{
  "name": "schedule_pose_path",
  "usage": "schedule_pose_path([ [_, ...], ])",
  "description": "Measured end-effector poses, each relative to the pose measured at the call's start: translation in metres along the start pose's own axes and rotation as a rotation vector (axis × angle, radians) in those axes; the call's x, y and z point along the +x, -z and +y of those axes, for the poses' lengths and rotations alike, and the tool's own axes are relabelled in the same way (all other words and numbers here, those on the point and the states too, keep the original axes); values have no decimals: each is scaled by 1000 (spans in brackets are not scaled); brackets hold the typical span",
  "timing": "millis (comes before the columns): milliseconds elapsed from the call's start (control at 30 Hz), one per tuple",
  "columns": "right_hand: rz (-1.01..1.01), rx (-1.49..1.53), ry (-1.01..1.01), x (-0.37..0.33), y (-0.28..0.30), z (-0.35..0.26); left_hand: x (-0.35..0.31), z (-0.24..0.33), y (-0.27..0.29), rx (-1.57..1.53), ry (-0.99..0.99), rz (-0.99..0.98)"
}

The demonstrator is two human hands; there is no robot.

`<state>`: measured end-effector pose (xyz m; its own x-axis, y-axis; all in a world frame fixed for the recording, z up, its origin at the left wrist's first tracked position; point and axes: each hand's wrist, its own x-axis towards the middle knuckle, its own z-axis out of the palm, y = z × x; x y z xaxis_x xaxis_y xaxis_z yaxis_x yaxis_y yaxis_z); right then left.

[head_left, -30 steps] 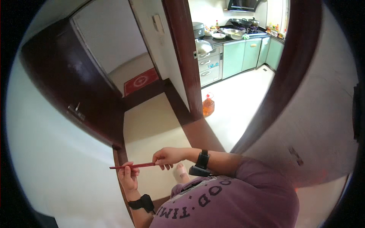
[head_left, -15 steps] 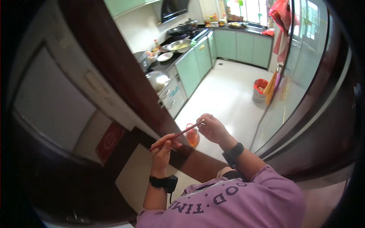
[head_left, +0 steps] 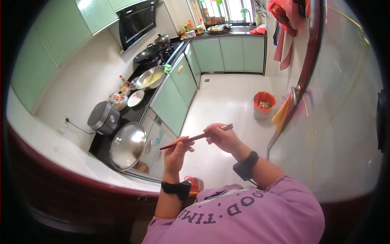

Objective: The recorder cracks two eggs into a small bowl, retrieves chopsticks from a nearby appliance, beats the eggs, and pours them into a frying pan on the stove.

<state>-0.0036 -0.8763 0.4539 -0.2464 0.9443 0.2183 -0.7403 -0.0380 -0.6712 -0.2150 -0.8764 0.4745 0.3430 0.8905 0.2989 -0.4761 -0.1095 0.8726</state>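
Note:
A pair of dark red-brown chopsticks (head_left: pixel 198 137) spans between my two hands, slanting slightly up to the right; they lie so close that I cannot count them surely. My left hand (head_left: pixel 174 157) pinches them near their left end, some fingers stretched out. Closed around their right part is my right hand (head_left: pixel 222 137), with the lighter-tipped end sticking out past it. Both hands are in the air above the pale floor (head_left: pixel 222 97). Each wrist wears a black strap with a small box.
Along the left counter are a large steel lid (head_left: pixel 128 147), a rice cooker (head_left: pixel 104 118), a white plate (head_left: pixel 135 98), a steel bowl with a utensil (head_left: pixel 150 78) and a wok (head_left: pixel 148 53). A red-lined bin (head_left: pixel 264 101) stands right, near the glass door (head_left: pixel 341 110). An orange-red container (head_left: pixel 196 186) sits below my left forearm.
I have moved forward from the doorway into the kitchen. My right hand now grips the chopsticks farther in from their end, and they are tilted less steeply.

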Motion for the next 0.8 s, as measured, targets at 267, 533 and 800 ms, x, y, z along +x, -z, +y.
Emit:
schedule_pose_path([
  [267, 339, -222, 128, 156, 131, -58, 128, -55, 136, 288, 433, -1],
  [533, 749, -294, 265, 265, 299, -167, 360, -83, 236, 397, 453, 134],
  [800, 1192, -212, 501, 294, 429, -238, 660, -188, 184, 481, 523, -388],
])
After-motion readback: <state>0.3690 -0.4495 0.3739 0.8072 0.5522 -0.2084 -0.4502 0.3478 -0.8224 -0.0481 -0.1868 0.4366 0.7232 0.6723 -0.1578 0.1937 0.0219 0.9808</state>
